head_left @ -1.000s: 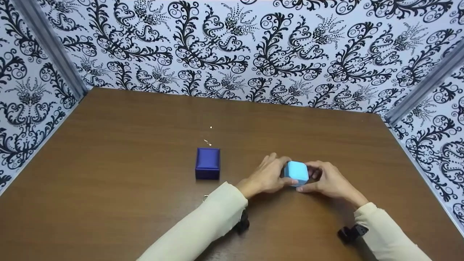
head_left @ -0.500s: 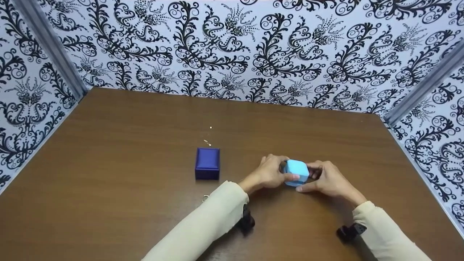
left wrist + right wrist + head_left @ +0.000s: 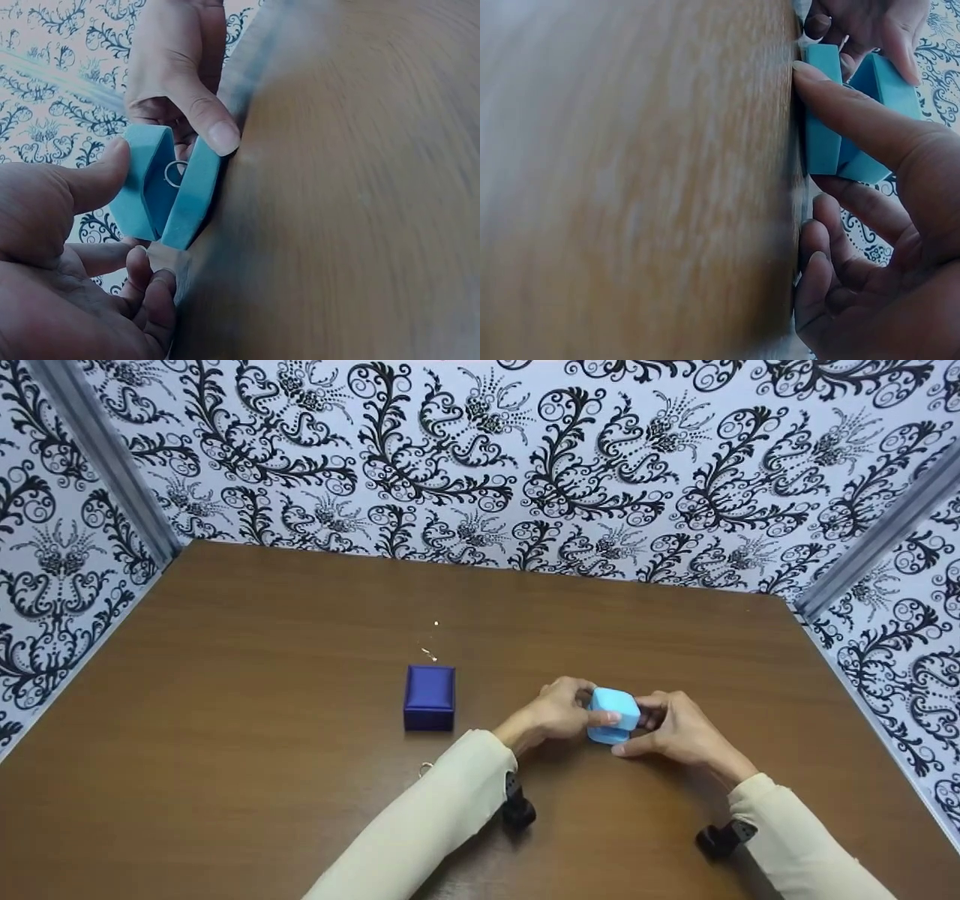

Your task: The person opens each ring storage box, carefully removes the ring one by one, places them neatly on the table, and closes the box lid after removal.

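1. A little light blue box [image 3: 615, 711] is on the right side of the brown table [image 3: 262, 697], between the person's two hands. Its lid is tipped up part of the way, so there is a gap between the top and the bottom.
2. The left hand [image 3: 561, 711] pinches the lid. Its thumb presses on the near side of the lid.
3. The right hand [image 3: 682, 735] grips the bottom part, with its thumb on the near side, low down by the table top.
4. Looking into the gap from the left wrist, I see a thin, shiny ring [image 3: 166, 176] between the lid and the bottom.
5. To the left of the hands, well apart from them, a dark blue box [image 3: 430, 697] sits on the table with its lid down.
6. Just past the far side of that box lies a small shiny piece [image 3: 430, 655], and farther back is a tiny bright dot [image 3: 436, 623]. They are so small that I can't be sure what they are.
7. On the near side of the dark blue box, a small round loop [image 3: 425, 769] lies right beside the person's left sleeve [image 3: 435, 817].
8. Both sleeves are cream, and a black camera [image 3: 519, 810] shows under the left one.
9. The far wall [image 3: 480, 457] is white with black curly leaves.
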Demonstrator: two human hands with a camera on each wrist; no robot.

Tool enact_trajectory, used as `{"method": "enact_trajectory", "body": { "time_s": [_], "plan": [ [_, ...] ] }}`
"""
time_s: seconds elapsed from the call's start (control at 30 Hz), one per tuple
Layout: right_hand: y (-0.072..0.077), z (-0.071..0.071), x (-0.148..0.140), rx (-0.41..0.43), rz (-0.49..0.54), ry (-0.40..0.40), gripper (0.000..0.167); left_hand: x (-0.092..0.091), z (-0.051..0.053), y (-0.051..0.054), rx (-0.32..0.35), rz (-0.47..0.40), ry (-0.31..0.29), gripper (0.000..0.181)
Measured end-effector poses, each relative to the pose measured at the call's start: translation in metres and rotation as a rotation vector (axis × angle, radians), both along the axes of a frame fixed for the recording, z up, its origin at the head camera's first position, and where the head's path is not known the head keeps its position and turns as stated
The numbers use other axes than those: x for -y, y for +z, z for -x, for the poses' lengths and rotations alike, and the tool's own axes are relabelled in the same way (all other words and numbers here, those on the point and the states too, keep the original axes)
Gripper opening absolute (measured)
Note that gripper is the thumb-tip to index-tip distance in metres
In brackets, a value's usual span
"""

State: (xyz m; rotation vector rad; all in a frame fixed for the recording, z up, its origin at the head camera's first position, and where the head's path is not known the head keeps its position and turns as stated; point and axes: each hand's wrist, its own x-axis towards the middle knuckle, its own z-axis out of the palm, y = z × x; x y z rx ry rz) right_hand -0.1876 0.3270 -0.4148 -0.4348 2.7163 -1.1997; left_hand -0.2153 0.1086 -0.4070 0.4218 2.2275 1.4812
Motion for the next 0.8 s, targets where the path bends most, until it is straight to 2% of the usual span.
{"method": "enact_trajectory", "body": {
  "time_s": [0.13, 0.33, 0.53, 0.8],
  "plan": [
    [0.0010, -0.0001, 0.0007, 0.011, -0.004, -0.020, 0.041, -0.0004, 0.0021, 0.0005, 0.038, -0.036, -0.005, 0.048],
    [-0.0018, 0.0011, 0.0001, -0.015, -0.035, -0.033, 0.040, -0.0021, 0.0041, 0.0012, 0.138, -0.094, 0.034, 0.045],
    [-0.0026, 0.0018, -0.0007, -0.025, -0.053, -0.045, 0.036, -0.0029, 0.0064, 0.0047, 0.216, -0.087, 0.075, 0.051],
    [-0.0028, 0.0023, -0.0012, -0.029, -0.066, -0.059, 0.038, -0.0046, 0.0088, 0.0076, 0.257, -0.076, 0.126, 0.054]
  ]
}}
